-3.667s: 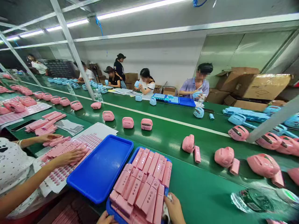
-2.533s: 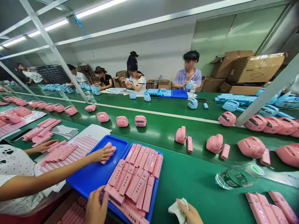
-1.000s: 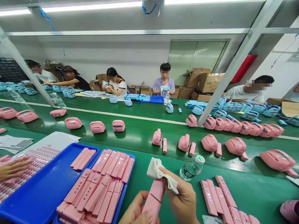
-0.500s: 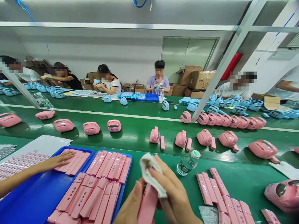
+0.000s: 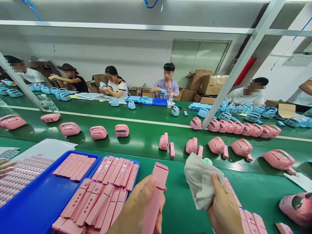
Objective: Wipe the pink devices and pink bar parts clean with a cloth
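My left hand [image 5: 137,204] is closed around a long pink plastic bar [image 5: 157,188] with a perforated grille at its upper end, held upright and tilted. To its right, my right hand [image 5: 224,203] pinches a whitish cloth [image 5: 202,182] that hangs spread out, apart from the bar. Left of my hands, a blue tray [image 5: 24,198] holds a small row of pink bars [image 5: 74,165]. Beside it, another blue tray [image 5: 136,169] is filled with stacked pink bars [image 5: 102,198], several with printed marks. More pink bars [image 5: 252,221] lie on the table, partly behind my right hand.
Pink handled cases [image 5: 122,130] stand along the green belt [image 5: 143,143]. The cloth mostly hides a bottle with a green cap [image 5: 208,161]. A co-worker's fingers [image 5: 6,167] are over a printed sticker sheet [image 5: 29,172] at left. Across the belt, several people handle blue cases [image 5: 175,111].
My right hand has drawn the cloth off the bar's end and moved right, uncovering the grille. The co-worker's hand has left the tray's bars and pulled back to the left.
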`<state>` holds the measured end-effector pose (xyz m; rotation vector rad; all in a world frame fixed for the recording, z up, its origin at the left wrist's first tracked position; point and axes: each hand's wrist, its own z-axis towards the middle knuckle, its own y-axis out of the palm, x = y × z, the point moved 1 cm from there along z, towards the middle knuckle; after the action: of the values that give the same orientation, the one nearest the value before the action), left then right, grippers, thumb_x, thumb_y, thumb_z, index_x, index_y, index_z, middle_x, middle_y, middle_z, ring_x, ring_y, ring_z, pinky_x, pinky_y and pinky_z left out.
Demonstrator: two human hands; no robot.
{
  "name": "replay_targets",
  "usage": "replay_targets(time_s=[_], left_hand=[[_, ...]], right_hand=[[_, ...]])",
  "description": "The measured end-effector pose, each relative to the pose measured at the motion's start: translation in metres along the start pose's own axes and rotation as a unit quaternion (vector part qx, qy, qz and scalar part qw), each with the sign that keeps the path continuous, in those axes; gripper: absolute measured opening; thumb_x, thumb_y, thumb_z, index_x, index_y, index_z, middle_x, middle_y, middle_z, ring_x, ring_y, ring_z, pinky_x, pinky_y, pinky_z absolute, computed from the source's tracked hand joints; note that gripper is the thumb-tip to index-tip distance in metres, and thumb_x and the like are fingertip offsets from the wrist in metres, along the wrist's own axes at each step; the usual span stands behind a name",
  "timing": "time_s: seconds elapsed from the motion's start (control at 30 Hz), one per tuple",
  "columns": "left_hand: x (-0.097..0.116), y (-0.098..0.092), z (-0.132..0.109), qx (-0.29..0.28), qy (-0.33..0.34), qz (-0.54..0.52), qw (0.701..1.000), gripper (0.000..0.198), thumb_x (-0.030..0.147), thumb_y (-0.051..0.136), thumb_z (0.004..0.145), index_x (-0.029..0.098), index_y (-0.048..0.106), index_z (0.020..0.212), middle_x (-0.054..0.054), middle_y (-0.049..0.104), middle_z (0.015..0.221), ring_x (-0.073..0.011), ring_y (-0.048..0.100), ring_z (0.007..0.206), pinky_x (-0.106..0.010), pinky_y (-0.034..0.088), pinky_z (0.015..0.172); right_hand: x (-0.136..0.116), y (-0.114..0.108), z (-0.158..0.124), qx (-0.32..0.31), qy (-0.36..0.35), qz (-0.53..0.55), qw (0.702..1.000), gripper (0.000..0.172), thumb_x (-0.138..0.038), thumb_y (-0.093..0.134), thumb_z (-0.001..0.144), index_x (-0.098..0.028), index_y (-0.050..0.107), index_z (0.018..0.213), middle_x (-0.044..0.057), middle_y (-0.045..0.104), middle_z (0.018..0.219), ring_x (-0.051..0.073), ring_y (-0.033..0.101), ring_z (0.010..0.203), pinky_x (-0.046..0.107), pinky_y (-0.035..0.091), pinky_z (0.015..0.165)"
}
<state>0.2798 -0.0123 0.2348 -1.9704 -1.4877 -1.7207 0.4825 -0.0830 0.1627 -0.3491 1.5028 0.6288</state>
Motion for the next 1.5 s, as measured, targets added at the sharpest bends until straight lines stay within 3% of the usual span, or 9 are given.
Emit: replay_targets(time_s=[0.23,0.4,0.7,0.83,0.93,1.13,1.3,1.4,1.5], left_hand=[[-0.003,0.003,0.005,-0.039,-0.028,0.049,0.998,0.06,0.072,0.059,0.063,0.018,0.054,0.09,0.007,0.053,0.056,-0.0043,0.05,0.036,-0.014,0.034,0.036],[-0.008,0.002,0.006,-0.09,0.001,0.033,0.995,0.051,0.066,0.058,0.07,0.019,0.048,0.087,0.007,0.051,0.059,-0.0035,0.047,0.038,-0.016,0.031,0.039],[-0.009,0.003,0.005,-0.116,-0.02,0.004,0.993,0.056,0.05,0.074,0.062,0.021,0.054,0.105,0.006,0.052,0.067,-0.0061,0.05,0.05,-0.017,0.034,0.046],[-0.004,0.012,0.011,-0.088,-0.009,0.033,0.996,0.057,0.072,0.057,0.065,0.017,0.056,0.082,0.006,0.045,0.053,-0.0054,0.041,0.039,-0.019,0.033,0.039],[-0.006,0.014,0.014,-0.064,-0.014,0.05,0.997,0.055,0.072,0.057,0.064,0.018,0.05,0.069,0.007,0.044,0.051,-0.0048,0.04,0.038,-0.017,0.034,0.036],[-0.021,0.005,0.016,-0.086,-0.005,0.071,0.994,0.056,0.069,0.064,0.06,0.02,0.046,0.079,0.009,0.047,0.053,-0.0033,0.042,0.036,-0.015,0.037,0.037],[-0.017,0.004,0.008,-0.099,-0.01,0.093,0.991,0.047,0.046,0.073,0.063,0.019,0.048,0.092,0.007,0.048,0.064,-0.0036,0.042,0.047,-0.018,0.037,0.047],[-0.016,0.004,0.006,-0.107,-0.008,0.087,0.99,0.041,0.015,0.067,0.063,0.02,0.051,0.101,0.007,0.049,0.069,-0.0047,0.042,0.053,-0.018,0.032,0.049],[-0.019,0.002,0.01,-0.158,0.004,-0.032,0.987,0.048,0.002,0.062,0.056,0.022,0.057,0.1,0.006,0.053,0.069,-0.0084,0.047,0.06,-0.02,0.033,0.053]], right_hand=[[-0.033,0.035,-0.027,-0.052,0.166,0.12,0.977,0.046,-0.047,0.072,0.07,-0.018,0.064,0.105,0.009,0.071,0.101,0.022,0.068,0.089,0.026,0.058,0.064],[-0.042,0.041,-0.037,-0.132,0.157,0.108,0.973,0.037,-0.046,0.069,0.074,-0.021,0.068,0.101,0.007,0.072,0.096,0.019,0.065,0.084,0.025,0.055,0.07],[-0.058,0.054,-0.049,-0.193,0.103,-0.031,0.975,0.045,-0.056,0.06,0.076,-0.02,0.069,0.102,0.0,0.061,0.058,0.012,0.045,0.048,0.021,0.041,0.046],[-0.064,0.062,-0.06,-0.209,0.057,-0.081,0.973,0.048,-0.059,0.052,0.079,-0.024,0.069,0.107,0.006,0.069,0.101,0.021,0.058,0.085,0.029,0.046,0.081],[-0.062,0.062,-0.062,-0.198,0.068,-0.085,0.974,0.048,-0.061,0.052,0.078,-0.025,0.069,0.105,0.004,0.069,0.1,0.022,0.058,0.091,0.033,0.039,0.097],[-0.056,0.055,-0.055,-0.18,0.124,-0.004,0.976,0.046,-0.058,0.062,0.074,-0.02,0.071,0.098,-0.002,0.058,0.053,0.011,0.047,0.049,0.018,0.04,0.047],[-0.045,0.047,-0.041,-0.123,0.102,0.061,0.985,0.04,-0.05,0.063,0.077,-0.017,0.07,0.099,0.006,0.072,0.073,0.015,0.061,0.055,0.024,0.052,0.052],[-0.044,0.047,-0.034,-0.184,0.017,0.003,0.983,0.039,-0.044,0.049,0.089,-0.02,0.064,0.115,0.009,0.073,0.096,0.02,0.069,0.074,0.029,0.058,0.066],[-0.044,0.054,-0.035,-0.301,-0.288,-0.122,0.901,0.039,-0.032,0.048,0.091,-0.023,0.053,0.128,0.007,0.062,0.124,0.025,0.055,0.117,0.039,0.042,0.102]])
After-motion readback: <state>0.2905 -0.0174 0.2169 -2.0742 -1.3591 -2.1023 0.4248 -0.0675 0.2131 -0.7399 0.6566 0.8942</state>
